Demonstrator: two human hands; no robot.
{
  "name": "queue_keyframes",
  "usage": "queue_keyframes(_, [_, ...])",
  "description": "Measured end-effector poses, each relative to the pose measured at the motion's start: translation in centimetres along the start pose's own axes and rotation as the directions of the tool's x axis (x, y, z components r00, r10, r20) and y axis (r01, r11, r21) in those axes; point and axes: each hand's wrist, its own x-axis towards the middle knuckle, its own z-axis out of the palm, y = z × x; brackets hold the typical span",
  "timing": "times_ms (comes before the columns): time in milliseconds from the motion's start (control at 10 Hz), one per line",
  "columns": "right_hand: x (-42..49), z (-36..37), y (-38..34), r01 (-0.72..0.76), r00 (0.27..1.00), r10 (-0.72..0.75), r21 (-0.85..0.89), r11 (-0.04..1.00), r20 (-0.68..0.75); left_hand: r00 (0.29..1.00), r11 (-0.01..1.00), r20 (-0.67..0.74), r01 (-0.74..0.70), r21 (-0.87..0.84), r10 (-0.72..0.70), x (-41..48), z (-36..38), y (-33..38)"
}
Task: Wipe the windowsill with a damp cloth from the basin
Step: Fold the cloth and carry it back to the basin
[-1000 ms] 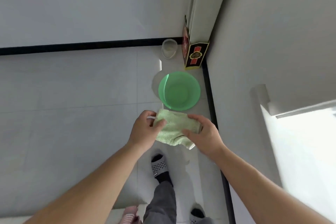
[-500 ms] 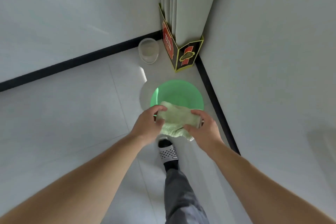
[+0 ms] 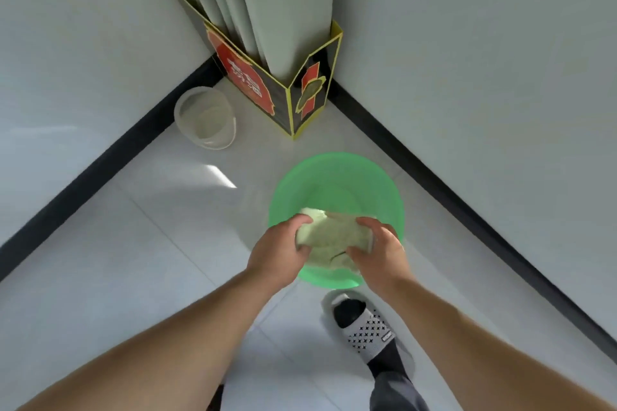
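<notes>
Pale green cloth (image 3: 329, 237) sits bunched between my left hand (image 3: 278, 252) and right hand (image 3: 379, 250), each gripping an end. Its long axis runs hand to hand, over the near half of the basin (image 3: 334, 177) on the floor (image 3: 167, 243).

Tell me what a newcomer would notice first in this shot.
The bright green basin near the room's corner stands out first, with the left hand and right hand gripping a pale green cloth over its near side. Next comes the black, red and yellow box standing in the corner, with a clear tub to its left.
</notes>
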Motion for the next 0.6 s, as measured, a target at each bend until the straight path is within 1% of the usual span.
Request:
queue_keyframes(100, [2.9, 4.0, 2.3, -0.044, 0.996, 0.044, 0.008, 0.999, -0.080, 0.995, 0.991, 0.034, -0.093, 0.094, 0.090, 4.9, 1.1, -2.6])
queue_keyframes(200, [4.7, 7.4, 4.6, -0.075, 0.983, 0.088, 0.088, 0.993, -0.159, 0.984, 0.972, 0.064, -0.172, 0.162, 0.163, 8.3, 2.6, -4.7])
queue_keyframes(300, [6.3, 9.7, 6.2, -0.085, 0.967, 0.119, 0.152, 0.985, -0.226, 0.978, 0.965, 0.119, -0.190, 0.183, 0.170, 10.7, 4.1, -6.2])
queue_keyframes(400, [7.5, 11.1, 7.0, -0.094, 0.956, 0.135, 0.166, 0.982, -0.260, 0.970, 0.962, 0.169, -0.204, 0.182, 0.173, 12.5, 4.9, -7.1])
queue_keyframes(500, [7.7, 11.9, 7.8, -0.128, 0.954, 0.168, 0.173, 0.977, -0.247, 0.958, 0.947, 0.210, -0.238, 0.214, 0.194, 12.8, 5.5, -7.6])
queue_keyframes(600, [5.9, 12.0, 8.9, -0.136, 0.950, 0.169, 0.138, 0.981, -0.262, 0.949, 0.940, 0.254, -0.247, 0.237, 0.186, 11.4, 5.5, -7.6])
